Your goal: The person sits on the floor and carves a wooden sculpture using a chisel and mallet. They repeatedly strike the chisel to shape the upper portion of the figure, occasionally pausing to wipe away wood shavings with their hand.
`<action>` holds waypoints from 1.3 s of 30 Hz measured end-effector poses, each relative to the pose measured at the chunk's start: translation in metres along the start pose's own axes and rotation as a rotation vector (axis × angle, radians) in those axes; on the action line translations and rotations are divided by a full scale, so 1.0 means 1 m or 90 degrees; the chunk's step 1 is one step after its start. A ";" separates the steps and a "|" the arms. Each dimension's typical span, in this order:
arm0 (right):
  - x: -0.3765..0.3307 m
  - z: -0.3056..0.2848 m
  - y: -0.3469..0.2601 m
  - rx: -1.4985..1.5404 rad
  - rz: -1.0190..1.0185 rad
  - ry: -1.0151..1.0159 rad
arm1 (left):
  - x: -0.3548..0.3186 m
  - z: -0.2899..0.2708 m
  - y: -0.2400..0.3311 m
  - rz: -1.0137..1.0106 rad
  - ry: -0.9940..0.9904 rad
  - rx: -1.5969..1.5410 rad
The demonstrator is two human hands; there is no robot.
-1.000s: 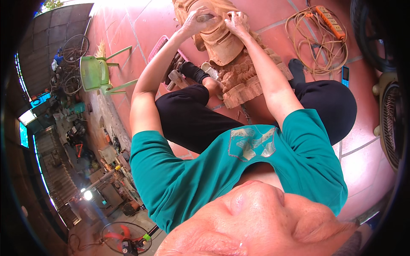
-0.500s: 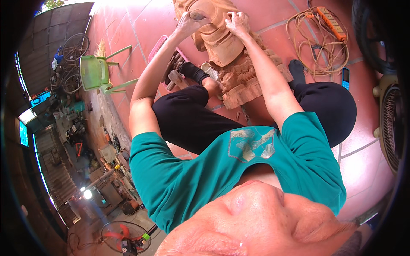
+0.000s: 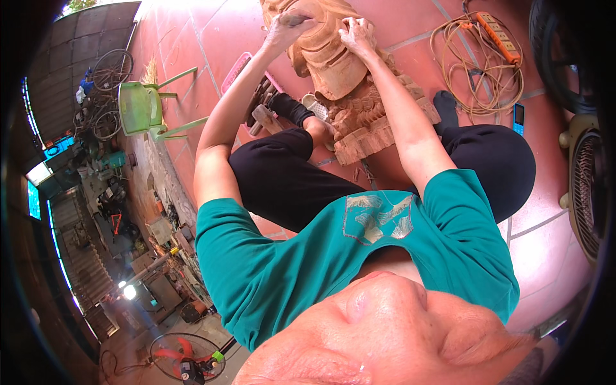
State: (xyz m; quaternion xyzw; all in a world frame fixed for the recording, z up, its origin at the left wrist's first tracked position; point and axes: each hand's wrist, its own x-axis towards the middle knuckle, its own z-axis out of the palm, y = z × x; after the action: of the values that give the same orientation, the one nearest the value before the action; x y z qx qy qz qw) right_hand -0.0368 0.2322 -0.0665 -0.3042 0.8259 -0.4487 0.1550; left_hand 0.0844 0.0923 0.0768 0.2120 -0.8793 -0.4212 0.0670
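Counting one wooden statue [image 3: 337, 70] at my twelve o'clock.
Left hand [image 3: 280, 33] pinches one dark piece [image 3: 293, 20]; right hand [image 3: 358, 37] touches wood, grip unclear.

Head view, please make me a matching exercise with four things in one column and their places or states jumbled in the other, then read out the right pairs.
Column one
1. Carved light-brown wooden piece
2. Green plastic chair
3. Long orange power strip
4. Person's bare left hand

Column two
A. On the reddish floor tiles, at the picture's upper right
B. Curled around a small greyish object
C. Under the person's bare right hand
D. At the picture's left, legs pointing rightward

Pairs: 1-C, 2-D, 3-A, 4-B.
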 end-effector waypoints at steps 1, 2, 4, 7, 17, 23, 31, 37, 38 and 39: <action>-0.001 0.000 -0.003 -0.005 -0.004 0.002 | 0.001 0.002 -0.002 0.009 0.000 -0.004; 0.000 0.001 -0.002 -0.012 -0.005 0.006 | 0.002 0.007 -0.001 0.020 0.000 0.017; 0.001 0.003 -0.001 -0.010 -0.010 0.001 | 0.002 0.014 0.000 0.041 0.002 0.060; 0.006 0.007 0.008 0.014 -0.011 0.004 | -0.005 0.017 0.006 0.191 -0.012 0.126; 0.009 0.007 0.008 0.018 -0.021 0.011 | 0.006 -0.001 0.007 0.022 -0.009 0.069; 0.003 0.007 0.006 -0.040 -0.035 0.011 | 0.005 0.015 -0.011 -0.002 0.002 -0.017; 0.013 0.009 0.020 -0.018 -0.025 0.024 | 0.010 -0.009 -0.006 -0.062 -0.024 -0.041; 0.003 0.008 0.003 -0.005 -0.031 -0.009 | 0.018 0.007 -0.020 -0.013 0.045 -0.146; 0.005 0.008 0.006 -0.015 -0.039 -0.001 | 0.022 0.011 -0.020 -0.016 0.036 -0.113; 0.006 0.008 0.008 0.003 -0.032 -0.005 | 0.024 0.014 -0.019 -0.019 0.026 -0.079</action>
State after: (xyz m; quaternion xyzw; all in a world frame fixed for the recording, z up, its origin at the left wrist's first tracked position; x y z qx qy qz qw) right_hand -0.0402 0.2262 -0.0775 -0.3261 0.8162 -0.4535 0.1475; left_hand 0.0644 0.0811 0.0513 0.2292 -0.8466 -0.4714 0.0919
